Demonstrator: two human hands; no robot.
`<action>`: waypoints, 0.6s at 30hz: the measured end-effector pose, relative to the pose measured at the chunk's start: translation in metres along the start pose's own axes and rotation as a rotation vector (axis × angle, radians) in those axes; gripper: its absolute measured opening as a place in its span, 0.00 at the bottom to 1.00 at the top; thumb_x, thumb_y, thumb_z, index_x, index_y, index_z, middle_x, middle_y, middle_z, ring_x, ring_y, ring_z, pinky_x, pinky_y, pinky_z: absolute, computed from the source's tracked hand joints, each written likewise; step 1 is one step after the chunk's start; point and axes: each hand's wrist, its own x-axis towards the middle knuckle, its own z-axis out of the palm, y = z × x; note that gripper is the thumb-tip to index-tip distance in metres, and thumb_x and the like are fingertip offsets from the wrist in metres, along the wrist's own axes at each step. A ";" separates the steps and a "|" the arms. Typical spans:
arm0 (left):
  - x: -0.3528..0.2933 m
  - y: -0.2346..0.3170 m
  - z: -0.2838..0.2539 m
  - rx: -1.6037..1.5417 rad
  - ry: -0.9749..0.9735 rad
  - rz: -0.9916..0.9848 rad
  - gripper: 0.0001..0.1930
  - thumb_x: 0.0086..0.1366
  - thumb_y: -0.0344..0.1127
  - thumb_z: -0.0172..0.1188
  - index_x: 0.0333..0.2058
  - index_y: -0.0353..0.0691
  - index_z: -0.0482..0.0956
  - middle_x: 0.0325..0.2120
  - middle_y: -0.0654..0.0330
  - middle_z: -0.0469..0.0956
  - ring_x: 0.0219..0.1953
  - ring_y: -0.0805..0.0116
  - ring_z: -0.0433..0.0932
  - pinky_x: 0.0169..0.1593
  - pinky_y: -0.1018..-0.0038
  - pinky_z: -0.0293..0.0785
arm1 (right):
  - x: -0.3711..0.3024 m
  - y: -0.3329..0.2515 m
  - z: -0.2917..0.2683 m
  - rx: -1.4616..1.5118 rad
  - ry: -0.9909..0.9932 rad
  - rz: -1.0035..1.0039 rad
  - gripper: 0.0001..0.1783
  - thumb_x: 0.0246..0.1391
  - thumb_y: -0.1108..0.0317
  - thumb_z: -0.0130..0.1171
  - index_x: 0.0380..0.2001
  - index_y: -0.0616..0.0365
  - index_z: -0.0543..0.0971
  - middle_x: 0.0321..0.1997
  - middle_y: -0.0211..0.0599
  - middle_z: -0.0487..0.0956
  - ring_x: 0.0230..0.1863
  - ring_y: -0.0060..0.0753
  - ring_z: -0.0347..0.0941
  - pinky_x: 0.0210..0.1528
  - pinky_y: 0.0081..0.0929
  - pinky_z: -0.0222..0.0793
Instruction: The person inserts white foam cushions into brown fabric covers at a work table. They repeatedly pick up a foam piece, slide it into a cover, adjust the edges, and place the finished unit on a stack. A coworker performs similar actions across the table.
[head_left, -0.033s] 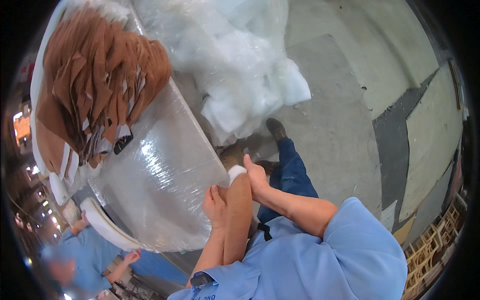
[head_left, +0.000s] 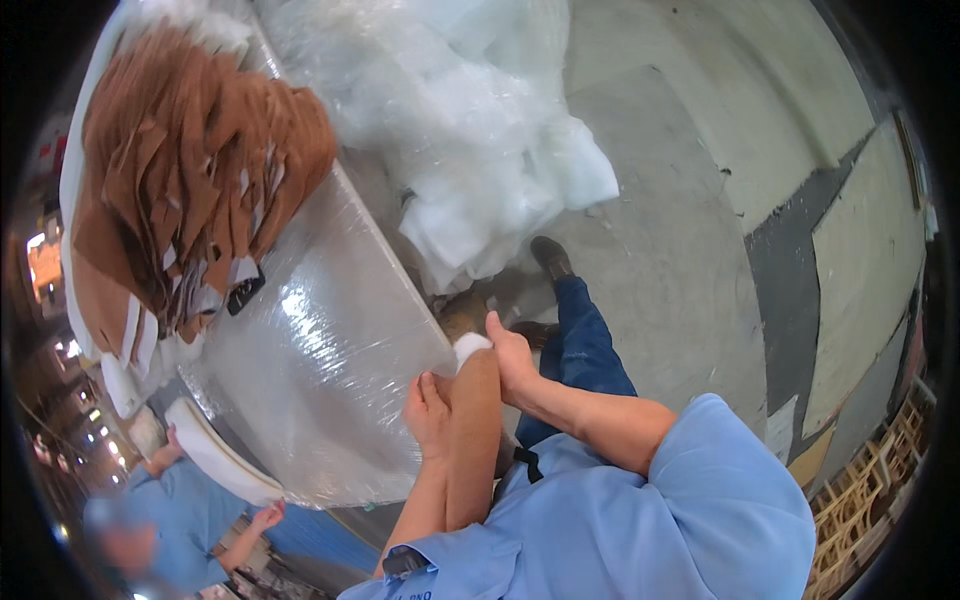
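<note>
A long brown fabric cover [head_left: 474, 430] with white fluffy padding [head_left: 471, 347] showing at its far end lies between my hands, close to my body. My left hand [head_left: 428, 408] pinches its left edge, thumb and fingers together. On the other side my right hand [head_left: 512, 358] grips the cover near the padded end, thumb pointing up and fingers partly hidden behind the fabric. Left of my hands is a table wrapped in clear plastic film [head_left: 340, 330]. A large heap of similar brown fabric pieces [head_left: 200, 170] with white edges lies on its far part.
White batting in clear plastic [head_left: 500, 160] is piled beyond the table, on the floor side. At the lower left another person [head_left: 180, 520] in blue holds a long white padded piece [head_left: 215, 455]. Flat boards [head_left: 865, 290] cover the floor at right, near wooden frames [head_left: 870, 490].
</note>
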 end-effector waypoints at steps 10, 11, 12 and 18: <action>0.040 0.090 -0.005 -0.128 -0.456 0.513 0.20 0.82 0.42 0.46 0.45 0.34 0.85 0.51 0.51 0.80 0.52 0.58 0.79 0.60 0.66 0.71 | -0.026 -0.009 -0.067 -0.046 -0.493 -0.224 0.11 0.73 0.58 0.58 0.42 0.54 0.81 0.41 0.21 0.79 0.43 0.14 0.71 0.46 0.21 0.67; 0.043 0.099 0.002 -0.198 -0.550 0.521 0.22 0.82 0.43 0.45 0.45 0.34 0.85 0.51 0.50 0.81 0.54 0.57 0.78 0.61 0.65 0.70 | -0.028 -0.006 -0.067 -0.001 -0.506 -0.221 0.10 0.72 0.60 0.60 0.43 0.54 0.81 0.43 0.22 0.80 0.44 0.14 0.72 0.48 0.21 0.68; 0.044 0.106 0.005 -0.244 -0.633 0.495 0.24 0.83 0.44 0.43 0.44 0.33 0.86 0.50 0.49 0.82 0.56 0.56 0.78 0.62 0.64 0.69 | -0.028 -0.004 -0.067 0.033 -0.497 -0.175 0.08 0.71 0.63 0.61 0.44 0.55 0.81 0.44 0.23 0.81 0.46 0.14 0.73 0.50 0.21 0.69; 0.032 0.117 0.010 -0.220 -0.686 0.264 0.29 0.83 0.45 0.41 0.37 0.29 0.87 0.43 0.48 0.85 0.52 0.55 0.80 0.61 0.62 0.71 | -0.025 0.000 -0.068 0.073 -0.539 -0.282 0.06 0.69 0.68 0.64 0.44 0.57 0.82 0.42 0.23 0.83 0.44 0.16 0.76 0.49 0.18 0.71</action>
